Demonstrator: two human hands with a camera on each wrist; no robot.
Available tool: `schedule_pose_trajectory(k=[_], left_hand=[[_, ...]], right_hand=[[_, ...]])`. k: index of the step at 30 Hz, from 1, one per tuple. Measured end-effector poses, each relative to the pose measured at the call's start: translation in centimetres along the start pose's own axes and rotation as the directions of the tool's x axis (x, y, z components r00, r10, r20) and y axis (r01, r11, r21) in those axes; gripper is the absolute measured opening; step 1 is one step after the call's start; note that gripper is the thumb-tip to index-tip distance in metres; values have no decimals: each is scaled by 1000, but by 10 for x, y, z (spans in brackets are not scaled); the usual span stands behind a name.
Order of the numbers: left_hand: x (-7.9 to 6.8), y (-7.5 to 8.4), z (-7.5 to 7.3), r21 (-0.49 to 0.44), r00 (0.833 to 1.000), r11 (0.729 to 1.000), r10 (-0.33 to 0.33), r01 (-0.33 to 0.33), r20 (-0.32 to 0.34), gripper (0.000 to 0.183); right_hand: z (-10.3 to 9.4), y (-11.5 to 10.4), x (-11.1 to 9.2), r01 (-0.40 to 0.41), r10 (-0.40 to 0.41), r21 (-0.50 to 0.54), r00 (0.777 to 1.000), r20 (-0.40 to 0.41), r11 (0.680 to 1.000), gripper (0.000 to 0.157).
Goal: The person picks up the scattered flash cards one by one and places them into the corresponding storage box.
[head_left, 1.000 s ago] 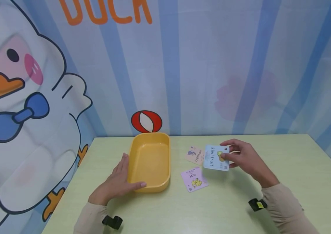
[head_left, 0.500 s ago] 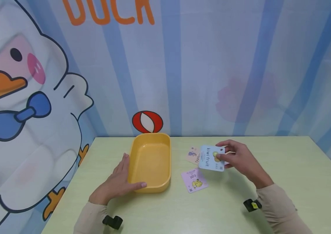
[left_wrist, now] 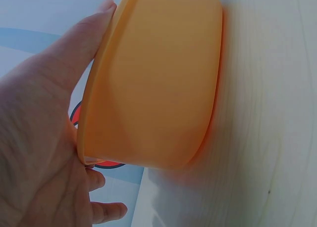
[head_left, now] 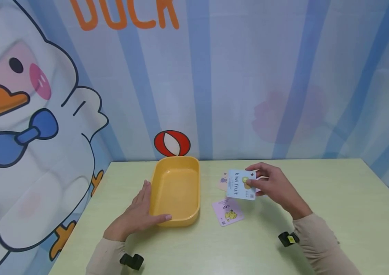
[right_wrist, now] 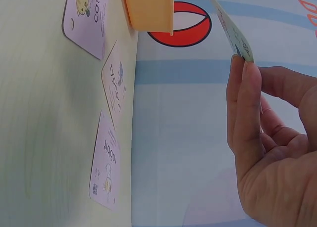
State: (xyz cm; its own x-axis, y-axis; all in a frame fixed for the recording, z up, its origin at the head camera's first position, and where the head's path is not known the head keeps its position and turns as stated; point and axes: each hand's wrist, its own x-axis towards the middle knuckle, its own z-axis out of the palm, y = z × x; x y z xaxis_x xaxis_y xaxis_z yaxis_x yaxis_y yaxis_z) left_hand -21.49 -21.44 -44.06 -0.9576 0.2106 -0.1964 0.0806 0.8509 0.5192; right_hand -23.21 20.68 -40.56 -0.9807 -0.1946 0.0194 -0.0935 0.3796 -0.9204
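Note:
My right hand (head_left: 273, 187) pinches a light blue kiwi fruit card (head_left: 237, 183) by its right edge, thumb over the picture. In the right wrist view the card (right_wrist: 230, 26) is held up off the table. Beneath it lies a typhoon card (head_left: 223, 181), partly covered in the head view. A purple cat card (head_left: 228, 211) lies nearer. The right wrist view also shows a rabbit card (right_wrist: 105, 162), mostly hidden from the head. My left hand (head_left: 136, 214) rests against the left side of a yellow plastic tray (head_left: 197, 191), fingers straight, thumb at its near rim.
The pale wooden table (head_left: 215, 248) meets a printed cloth backdrop (head_left: 235, 76) along its far edge. A wrist camera (head_left: 131, 261) sits below the left hand, another wrist camera (head_left: 288, 238) below the right.
My right hand has moved left with the kiwi fruit card, which covers more of the typhoon card now. The left hand and the tray have stayed in place.

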Motion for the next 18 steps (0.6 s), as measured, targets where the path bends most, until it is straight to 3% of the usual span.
schedule_pose_trajectory(k=[18], left_hand=[[-2, 2, -1, -9, 1000, 1000, 2, -2, 1, 139]], right_hand=[[15, -7, 6, 12, -12, 13, 1000, 11, 1000, 43]])
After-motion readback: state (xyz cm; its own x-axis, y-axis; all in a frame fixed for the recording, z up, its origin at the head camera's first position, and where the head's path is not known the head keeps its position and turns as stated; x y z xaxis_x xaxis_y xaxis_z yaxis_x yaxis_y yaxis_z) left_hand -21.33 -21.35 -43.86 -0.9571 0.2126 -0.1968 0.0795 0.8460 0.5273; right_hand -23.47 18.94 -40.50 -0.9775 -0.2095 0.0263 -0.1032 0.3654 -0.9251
